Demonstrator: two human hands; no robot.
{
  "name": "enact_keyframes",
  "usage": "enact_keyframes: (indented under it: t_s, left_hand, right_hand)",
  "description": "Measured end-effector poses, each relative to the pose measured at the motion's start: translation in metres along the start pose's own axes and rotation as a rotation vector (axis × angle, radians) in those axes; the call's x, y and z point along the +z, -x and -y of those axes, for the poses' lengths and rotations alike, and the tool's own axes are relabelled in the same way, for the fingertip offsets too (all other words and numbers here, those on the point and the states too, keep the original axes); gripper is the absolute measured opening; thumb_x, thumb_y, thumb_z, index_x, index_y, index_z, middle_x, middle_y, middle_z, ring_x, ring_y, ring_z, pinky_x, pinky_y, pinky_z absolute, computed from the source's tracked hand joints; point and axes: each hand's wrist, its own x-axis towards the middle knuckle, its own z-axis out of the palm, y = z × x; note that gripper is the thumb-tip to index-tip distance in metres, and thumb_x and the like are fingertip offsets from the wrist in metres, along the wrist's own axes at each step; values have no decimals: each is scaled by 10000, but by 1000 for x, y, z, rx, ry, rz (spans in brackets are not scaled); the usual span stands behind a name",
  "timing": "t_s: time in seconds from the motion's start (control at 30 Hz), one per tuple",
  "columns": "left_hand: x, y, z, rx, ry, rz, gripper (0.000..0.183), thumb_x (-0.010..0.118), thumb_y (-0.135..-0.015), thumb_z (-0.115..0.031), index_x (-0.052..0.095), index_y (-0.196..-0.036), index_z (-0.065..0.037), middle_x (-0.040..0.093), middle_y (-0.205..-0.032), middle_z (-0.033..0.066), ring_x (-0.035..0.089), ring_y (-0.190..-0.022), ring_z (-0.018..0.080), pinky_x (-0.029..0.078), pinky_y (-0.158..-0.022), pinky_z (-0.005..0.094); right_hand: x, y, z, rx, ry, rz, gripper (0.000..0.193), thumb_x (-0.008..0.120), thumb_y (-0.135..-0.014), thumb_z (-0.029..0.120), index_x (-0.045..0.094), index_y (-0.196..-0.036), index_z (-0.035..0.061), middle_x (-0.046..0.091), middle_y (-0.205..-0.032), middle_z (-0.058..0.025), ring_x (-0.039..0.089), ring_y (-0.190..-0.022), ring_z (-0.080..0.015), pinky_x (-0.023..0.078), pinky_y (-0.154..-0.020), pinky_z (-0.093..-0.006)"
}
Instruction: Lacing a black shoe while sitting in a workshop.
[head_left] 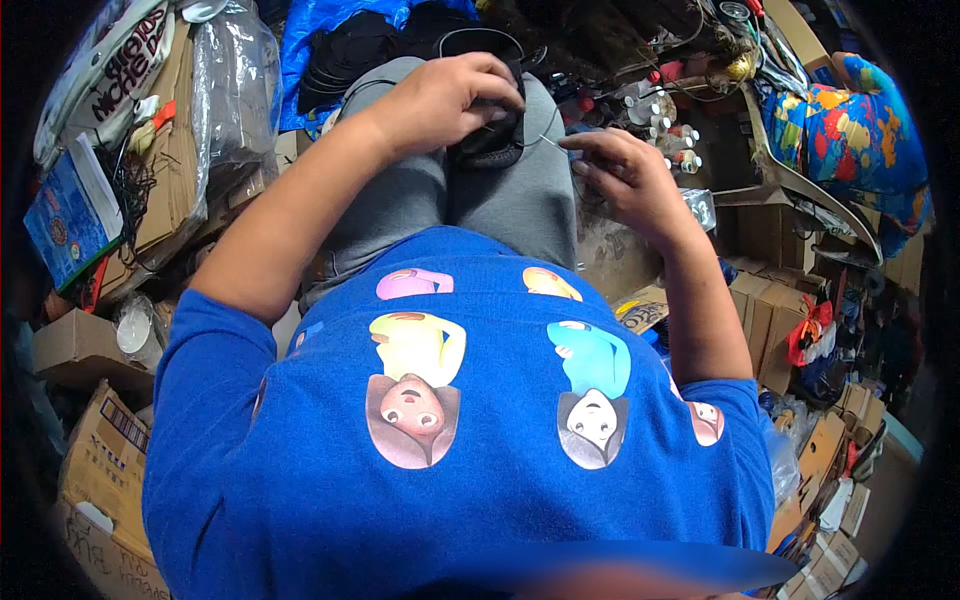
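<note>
A black item (490,150), shaped like a shoe or sandal, rests between my thighs on the grey trousers (405,195). My left hand (460,100) is curled over its upper side and grips it, the fingertips partly hidden against the dark material. A thin pale strand (550,140), thread or needle, crosses the gap between the item and my other hand. The fingers of my right hand (630,180) are pinched at the end of this strand, just right of my knee. A black loop (480,38) arches beyond my left hand.
Black pieces (350,55) lie on a blue plastic sheet (305,40) ahead. Small white-capped bottles (680,145) crowd the far right, near a colourful patterned cloth (850,130). Cardboard and clear plastic (230,80) stand at left. Boxes (765,315) stack up at right.
</note>
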Motion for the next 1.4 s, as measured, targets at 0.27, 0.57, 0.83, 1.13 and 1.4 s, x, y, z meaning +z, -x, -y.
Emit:
enact_keyframes:
  t_s: [0.27,0.57,0.83,1.13,1.4]
  left_hand:
    - [1,-16,14,0,-17,115,302,698,-702,-21,688,-978,-143,589,-1072,55,588,-990,241,491,-861,318]
    - [6,-15,25,-66,28,134,314,753,-643,-45,698,-936,-144,548,-1034,42,569,-987,228,488,-862,320]
    - [10,-13,30,-64,52,117,311,778,-628,-69,693,-920,-134,536,-1042,43,565,-987,221,487,-856,324]
    - [10,-13,33,-61,76,117,309,786,-625,-66,691,-913,-127,536,-1048,49,570,-984,220,494,-833,316]
    - [11,-14,34,-81,84,137,293,782,-638,-75,691,-912,-127,530,-1044,50,571,-954,217,491,-815,304]
  right_hand:
    - [12,-21,-11,25,141,87,263,621,-759,61,685,-1009,114,571,-813,-129,599,-768,-296,484,-693,-367]
    - [12,-32,5,-16,376,114,243,613,-738,77,700,-962,111,586,-813,-134,610,-786,-308,500,-711,-383]
    - [12,-46,21,-116,610,199,223,625,-713,74,710,-914,120,601,-815,-124,614,-809,-315,504,-752,-390]
    - [8,-48,-6,-8,285,253,250,633,-765,33,686,-996,114,576,-855,-113,601,-800,-271,484,-707,-357]
    - [22,-45,-4,-85,378,195,220,641,-755,15,684,-961,78,595,-866,-102,601,-819,-256,486,-728,-338]
